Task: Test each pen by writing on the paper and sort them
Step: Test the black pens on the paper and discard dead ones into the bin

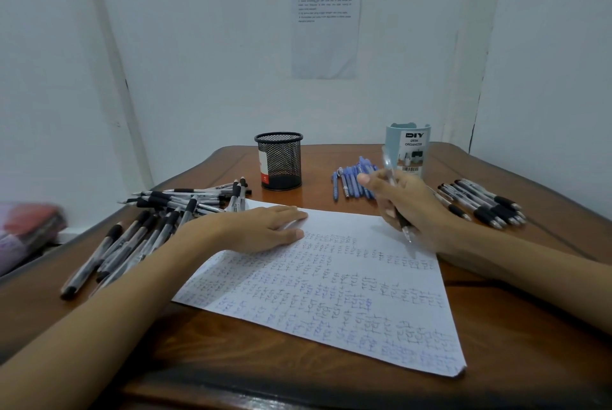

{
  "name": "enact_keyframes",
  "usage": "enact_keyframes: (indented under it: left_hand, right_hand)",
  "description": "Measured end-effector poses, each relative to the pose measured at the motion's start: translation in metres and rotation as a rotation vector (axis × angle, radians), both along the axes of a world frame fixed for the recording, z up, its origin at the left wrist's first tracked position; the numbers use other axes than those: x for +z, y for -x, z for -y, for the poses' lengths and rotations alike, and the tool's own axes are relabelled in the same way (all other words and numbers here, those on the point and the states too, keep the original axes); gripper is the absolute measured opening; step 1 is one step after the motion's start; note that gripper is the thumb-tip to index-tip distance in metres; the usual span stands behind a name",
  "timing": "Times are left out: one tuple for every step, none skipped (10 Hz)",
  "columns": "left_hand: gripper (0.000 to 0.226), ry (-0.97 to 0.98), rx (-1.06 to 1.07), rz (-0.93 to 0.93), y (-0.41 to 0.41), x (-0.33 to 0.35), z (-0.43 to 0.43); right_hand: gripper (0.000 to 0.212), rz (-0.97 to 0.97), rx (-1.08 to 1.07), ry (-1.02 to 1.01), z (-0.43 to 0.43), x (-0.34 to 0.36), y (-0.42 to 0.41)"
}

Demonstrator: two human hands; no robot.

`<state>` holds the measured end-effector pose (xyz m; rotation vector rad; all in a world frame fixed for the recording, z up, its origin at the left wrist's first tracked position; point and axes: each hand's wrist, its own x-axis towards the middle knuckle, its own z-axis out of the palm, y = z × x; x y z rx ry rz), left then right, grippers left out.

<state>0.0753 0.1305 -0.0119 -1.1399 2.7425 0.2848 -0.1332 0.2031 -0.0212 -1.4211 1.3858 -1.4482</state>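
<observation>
Hands at a sheet of paper (331,293) crowded with small pen marks, on a wooden table (231,360).
The left hand (258,227) lies flat, fingers straight, pressing the sheet's far left corner. The right hand (404,204), at the far right edge, curls its fingers round a black-gripped pen (403,222), tip pointing down at the paper; blur hides whether it touches. Loose black pens (159,221) are heaped just left of the left hand; blue pens (351,178) lie beyond the right hand.
</observation>
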Motion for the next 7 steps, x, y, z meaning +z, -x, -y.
enact_keyframes:
  left_hand:
    - [0.055, 0.003, -0.001, 0.002, -0.001, -0.001, 0.001]
    - [0.056, 0.003, 0.0, -0.001, -0.001, -0.002, 0.003]
    - [0.056, 0.005, -0.004, -0.001, -0.001, -0.003, 0.005]
    - [0.056, 0.002, -0.004, -0.009, -0.002, -0.005, 0.009]
    - [0.057, -0.001, -0.005, -0.018, -0.002, -0.006, 0.011]
    - [0.056, 0.02, -0.016, -0.033, -0.002, -0.007, 0.012]
    - [0.054, 0.053, -0.031, -0.08, -0.001, -0.007, 0.01]
  right_hand:
    - [0.052, 0.003, 0.026, -0.025, 0.001, -0.004, 0.001]
    - [0.045, 0.051, 0.059, -0.043, 0.003, -0.006, 0.001]
    - [0.04, 0.067, 0.053, -0.049, 0.005, -0.007, 0.002]
    - [0.04, -0.013, 0.058, -0.076, 0.005, -0.008, 0.003]
    - [0.041, -0.071, 0.057, -0.087, 0.006, -0.007, 0.002]
    - [0.041, -0.324, -0.045, -0.064, 0.006, -0.006, 0.005]
    - [0.032, -0.57, -0.086, -0.065, 0.007, -0.004, 0.008]
